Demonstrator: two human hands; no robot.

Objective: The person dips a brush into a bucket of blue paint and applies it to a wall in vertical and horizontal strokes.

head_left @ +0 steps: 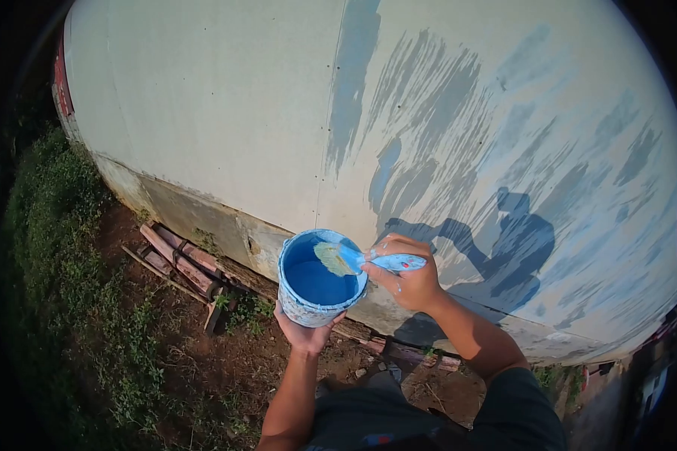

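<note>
The left hand is cupping the paint bucket from beneath, fingers spread under its base, holding it up before the wall. The right hand is gripping the brush tight, bristles resting over the bucket's right rim. Loading appears underway; next calls for wiping excess, then stroking the wall's streaked right part.

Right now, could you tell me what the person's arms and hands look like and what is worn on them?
Both forearms are bare, with no gloves, watch or rings that I can make out. The left hand looks clean. The right hand carries small flecks of blue paint. A dark sleeve covers the right upper arm.
</note>
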